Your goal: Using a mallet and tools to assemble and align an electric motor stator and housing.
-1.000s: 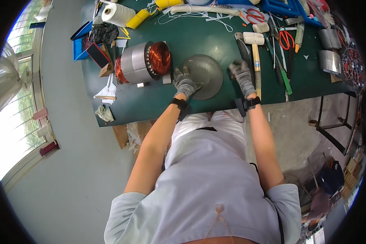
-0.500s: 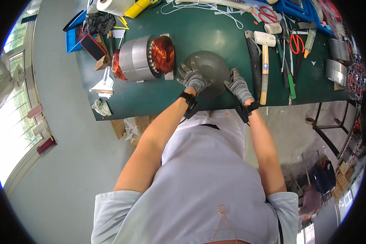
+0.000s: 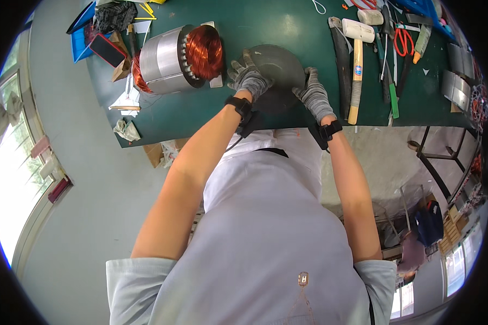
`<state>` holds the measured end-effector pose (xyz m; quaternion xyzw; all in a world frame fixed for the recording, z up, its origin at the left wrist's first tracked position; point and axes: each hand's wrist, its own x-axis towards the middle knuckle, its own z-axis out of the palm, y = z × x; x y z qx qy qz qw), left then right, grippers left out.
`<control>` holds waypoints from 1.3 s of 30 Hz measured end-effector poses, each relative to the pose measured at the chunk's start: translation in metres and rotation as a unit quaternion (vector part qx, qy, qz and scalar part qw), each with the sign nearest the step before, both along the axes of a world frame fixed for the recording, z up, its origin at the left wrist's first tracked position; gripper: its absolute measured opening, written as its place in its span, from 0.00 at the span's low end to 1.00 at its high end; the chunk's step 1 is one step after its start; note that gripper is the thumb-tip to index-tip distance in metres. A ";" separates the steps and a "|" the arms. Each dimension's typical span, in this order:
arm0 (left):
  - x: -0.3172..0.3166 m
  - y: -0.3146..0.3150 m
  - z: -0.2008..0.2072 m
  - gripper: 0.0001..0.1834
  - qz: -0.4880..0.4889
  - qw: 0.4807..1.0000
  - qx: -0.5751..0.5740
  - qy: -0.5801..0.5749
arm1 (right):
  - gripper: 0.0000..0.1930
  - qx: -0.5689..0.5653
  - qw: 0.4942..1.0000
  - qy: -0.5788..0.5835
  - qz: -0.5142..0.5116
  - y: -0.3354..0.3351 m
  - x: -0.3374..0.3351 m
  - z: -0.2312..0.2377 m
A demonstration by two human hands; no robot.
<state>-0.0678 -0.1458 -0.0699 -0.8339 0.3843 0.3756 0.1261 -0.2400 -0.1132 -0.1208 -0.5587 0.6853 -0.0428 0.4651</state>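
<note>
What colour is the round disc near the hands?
The round disc is dark grey, clearest in the head view.

We lose the left rim of the dark grey disc [image 3: 282, 70] beneath the gloved left hand [image 3: 249, 78], and cannot tell whether the gloved right hand [image 3: 313, 95] touches it. The stator core [image 3: 158, 60] hides much of its left-end copper winding [image 3: 141, 79]. For us, the top edge crops the white cord [image 3: 319, 7]; coloured wires [image 3: 478, 102] at far right blur together.

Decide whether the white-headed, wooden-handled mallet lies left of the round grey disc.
No, the mallet lies right of the disc, beyond the right hand.
</note>
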 end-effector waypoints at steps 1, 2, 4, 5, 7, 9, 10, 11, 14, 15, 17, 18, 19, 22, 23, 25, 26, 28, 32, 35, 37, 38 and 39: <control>0.000 0.002 -0.001 0.56 -0.003 1.000 -0.001 0.000 | 0.33 -0.001 1.000 0.000 -0.003 0.007 -0.003 -0.012; 0.002 0.002 -0.005 0.56 0.003 1.000 -0.001 0.009 | 0.33 -0.043 0.999 -0.030 -0.011 0.013 -0.007 -0.030; 0.005 -0.003 -0.007 0.57 0.007 1.000 -0.004 0.015 | 0.32 -0.089 0.994 -0.062 -0.020 0.010 -0.007 -0.040; 0.006 -0.001 -0.004 0.57 -0.006 1.000 -0.013 -0.003 | 0.32 -0.071 0.995 -0.069 -0.019 0.009 -0.004 -0.034; 0.009 0.012 0.001 0.57 -0.010 0.999 -0.020 -0.025 | 0.32 -0.052 0.995 -0.081 -0.008 0.011 -0.001 -0.014; 0.013 0.015 -0.004 0.55 -0.088 0.993 -0.059 -0.048 | 0.33 -0.038 0.998 -0.041 -0.007 0.003 -0.001 0.006; 0.013 0.015 -0.007 0.53 -0.107 0.989 -0.079 -0.064 | 0.32 -0.059 0.996 -0.054 -0.026 0.008 -0.005 -0.016; 0.013 0.016 -0.008 0.53 -0.105 0.988 -0.084 -0.072 | 0.32 -0.065 0.996 -0.061 -0.023 0.006 -0.005 -0.016; 0.016 0.017 -0.004 0.51 -0.062 0.992 -0.094 -0.058 | 0.31 -0.110 0.990 -0.078 -0.029 0.014 -0.002 -0.009; 0.024 0.021 -0.003 0.51 -0.058 0.991 -0.098 -0.066 | 0.31 -0.115 0.990 -0.068 -0.034 0.015 -0.001 -0.009; 0.045 0.035 -0.001 0.45 -0.123 0.985 -0.120 0.004 | 0.30 -0.103 0.991 -0.062 -0.052 0.020 0.001 -0.005; 0.052 0.035 0.021 0.39 -0.202 0.973 -0.101 0.052 | 0.29 -0.121 0.987 -0.079 -0.068 0.025 -0.007 -0.010; 0.064 0.036 0.044 0.34 -0.279 0.952 -0.080 0.100 | 0.28 -0.139 0.982 -0.095 -0.084 0.031 -0.010 -0.016; 0.126 0.053 0.141 0.22 0.009 0.873 -0.072 0.482 | 0.21 -0.147 0.984 -0.071 -0.071 0.028 -0.005 0.014; 0.144 0.044 0.178 0.20 0.062 0.858 -0.070 0.505 | 0.21 -0.147 0.984 -0.075 -0.072 0.025 0.005 0.024; 0.231 0.110 0.079 0.20 0.183 0.852 -0.390 0.296 | 0.16 -0.110 0.984 -0.124 -0.066 0.009 0.029 0.072; 0.226 0.070 0.118 0.17 0.222 0.810 -0.459 0.288 | 0.13 -0.081 0.988 -0.119 -0.055 0.000 0.045 0.096; 0.234 0.019 0.152 0.16 0.264 0.760 -0.528 0.273 | 0.13 -0.066 0.985 -0.159 -0.008 -0.016 0.073 0.110; 0.275 0.005 0.078 0.21 0.335 0.813 -0.340 0.333 | 0.20 -0.104 0.944 -0.306 0.060 -0.036 0.131 0.133; 0.244 -0.021 0.104 0.23 0.357 0.827 -0.230 0.370 | 0.28 0.068 0.878 -0.471 -0.058 -0.060 0.163 0.146; 0.257 -0.008 0.092 0.25 0.353 0.801 -0.230 0.426 | 0.28 0.088 0.880 -0.467 0.001 -0.069 0.170 0.144; 0.249 -0.010 0.099 0.25 0.329 0.819 -0.254 0.396 | 0.26 0.061 0.877 -0.475 -0.033 -0.074 0.177 0.150; 0.241 -0.011 0.108 0.25 0.302 0.834 -0.279 0.368 | 0.23 0.195 0.846 -0.495 -0.037 -0.075 0.175 0.145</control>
